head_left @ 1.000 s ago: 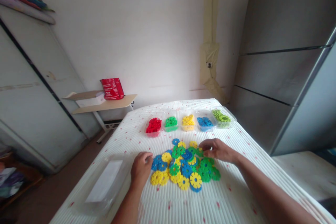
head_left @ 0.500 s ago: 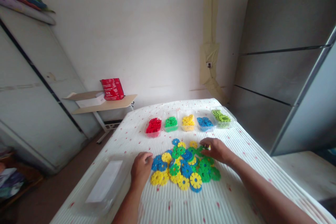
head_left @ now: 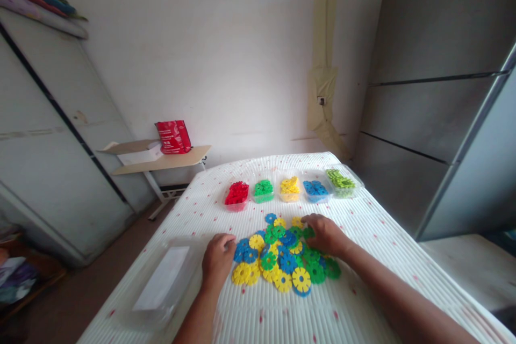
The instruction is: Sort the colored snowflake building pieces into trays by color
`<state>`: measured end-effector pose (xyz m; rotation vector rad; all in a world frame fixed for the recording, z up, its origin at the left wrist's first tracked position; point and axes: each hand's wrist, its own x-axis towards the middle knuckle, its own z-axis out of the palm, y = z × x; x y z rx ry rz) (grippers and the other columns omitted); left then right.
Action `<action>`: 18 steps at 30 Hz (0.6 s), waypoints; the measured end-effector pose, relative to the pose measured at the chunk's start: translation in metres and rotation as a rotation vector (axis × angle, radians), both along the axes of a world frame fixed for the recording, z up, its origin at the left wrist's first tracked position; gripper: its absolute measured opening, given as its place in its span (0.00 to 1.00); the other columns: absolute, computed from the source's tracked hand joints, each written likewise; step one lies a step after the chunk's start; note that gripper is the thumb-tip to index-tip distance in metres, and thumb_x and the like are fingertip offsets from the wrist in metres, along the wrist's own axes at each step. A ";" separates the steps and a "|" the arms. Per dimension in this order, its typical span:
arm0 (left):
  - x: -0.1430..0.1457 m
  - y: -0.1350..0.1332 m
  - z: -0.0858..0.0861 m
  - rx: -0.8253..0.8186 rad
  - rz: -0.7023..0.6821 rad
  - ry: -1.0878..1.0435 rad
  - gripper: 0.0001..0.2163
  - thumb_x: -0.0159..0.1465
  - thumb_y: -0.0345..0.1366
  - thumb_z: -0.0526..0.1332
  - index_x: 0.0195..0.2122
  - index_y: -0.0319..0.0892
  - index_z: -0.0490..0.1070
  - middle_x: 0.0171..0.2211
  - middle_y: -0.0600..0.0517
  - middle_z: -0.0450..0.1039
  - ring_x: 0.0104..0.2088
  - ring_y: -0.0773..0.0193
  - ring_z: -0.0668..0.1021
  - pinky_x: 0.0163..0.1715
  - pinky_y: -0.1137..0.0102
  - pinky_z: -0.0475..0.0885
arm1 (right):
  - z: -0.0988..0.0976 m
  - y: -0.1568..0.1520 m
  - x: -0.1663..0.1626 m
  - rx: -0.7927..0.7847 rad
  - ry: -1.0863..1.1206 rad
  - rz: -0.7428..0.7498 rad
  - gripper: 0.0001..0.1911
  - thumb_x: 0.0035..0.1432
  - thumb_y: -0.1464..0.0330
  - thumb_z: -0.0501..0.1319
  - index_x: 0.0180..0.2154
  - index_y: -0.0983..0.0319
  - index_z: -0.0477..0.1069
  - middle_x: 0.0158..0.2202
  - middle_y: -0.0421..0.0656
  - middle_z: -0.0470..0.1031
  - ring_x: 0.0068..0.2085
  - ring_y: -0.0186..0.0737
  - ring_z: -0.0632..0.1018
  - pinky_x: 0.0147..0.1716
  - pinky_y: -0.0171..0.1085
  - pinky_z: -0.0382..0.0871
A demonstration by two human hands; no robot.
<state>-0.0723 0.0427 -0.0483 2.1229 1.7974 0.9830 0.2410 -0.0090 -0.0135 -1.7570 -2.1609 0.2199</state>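
A loose pile of flower-shaped plastic discs lies on the cloth in front of me, with yellow discs (head_left: 283,281), blue discs (head_left: 287,262) and green discs (head_left: 317,272) overlapping. My right hand (head_left: 325,232) reaches over the pile's far right side. Its fingers are bent and apart from the thumb; a green disc (head_left: 308,232) shows between them, and the fingertips are by a yellow disc (head_left: 297,221). On the pile's left, my left hand (head_left: 218,259) rests loosely curled beside blue discs, with no object visible in it.
Beyond the pile stands a row of clear tubs: red pieces (head_left: 237,193), green pieces (head_left: 263,188), yellow pieces (head_left: 289,186), blue pieces (head_left: 315,188) and light green pieces (head_left: 341,179). A clear plastic lid (head_left: 161,279) with a white label lies at the left.
My right hand has moved slightly left and inward over the pile, toward the yellow disc at the back. My left hand stays where it was.
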 end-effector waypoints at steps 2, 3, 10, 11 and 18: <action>0.000 0.001 -0.001 -0.009 0.002 0.001 0.10 0.55 0.30 0.53 0.32 0.41 0.74 0.34 0.49 0.75 0.38 0.62 0.75 0.42 0.69 0.68 | -0.003 0.002 0.005 0.021 0.087 0.031 0.27 0.42 0.71 0.62 0.48 0.65 0.67 0.43 0.50 0.74 0.44 0.45 0.74 0.44 0.39 0.66; 0.000 0.001 -0.002 -0.014 0.002 0.002 0.10 0.55 0.31 0.53 0.32 0.41 0.74 0.35 0.49 0.75 0.39 0.62 0.75 0.42 0.69 0.68 | -0.004 0.002 0.006 0.038 0.121 0.055 0.28 0.42 0.72 0.61 0.49 0.64 0.67 0.43 0.49 0.73 0.43 0.44 0.74 0.43 0.39 0.67; 0.004 -0.001 -0.002 -0.028 0.033 0.005 0.09 0.57 0.30 0.54 0.33 0.40 0.74 0.36 0.49 0.75 0.39 0.62 0.75 0.42 0.70 0.67 | 0.010 0.017 -0.009 0.194 0.091 0.177 0.28 0.44 0.75 0.59 0.50 0.63 0.65 0.45 0.49 0.73 0.44 0.44 0.73 0.44 0.42 0.66; 0.004 -0.001 -0.001 -0.035 0.039 0.007 0.09 0.57 0.30 0.54 0.33 0.40 0.74 0.35 0.49 0.75 0.39 0.63 0.75 0.42 0.70 0.67 | 0.017 0.022 -0.016 0.210 0.061 0.194 0.26 0.44 0.74 0.59 0.50 0.63 0.65 0.44 0.49 0.73 0.44 0.45 0.73 0.44 0.42 0.66; 0.004 -0.002 0.001 -0.050 0.050 -0.012 0.09 0.56 0.29 0.54 0.33 0.41 0.74 0.35 0.50 0.75 0.38 0.64 0.75 0.41 0.70 0.67 | 0.072 0.085 -0.068 0.246 -0.069 0.191 0.24 0.49 0.73 0.58 0.50 0.62 0.66 0.46 0.50 0.72 0.47 0.47 0.71 0.45 0.44 0.63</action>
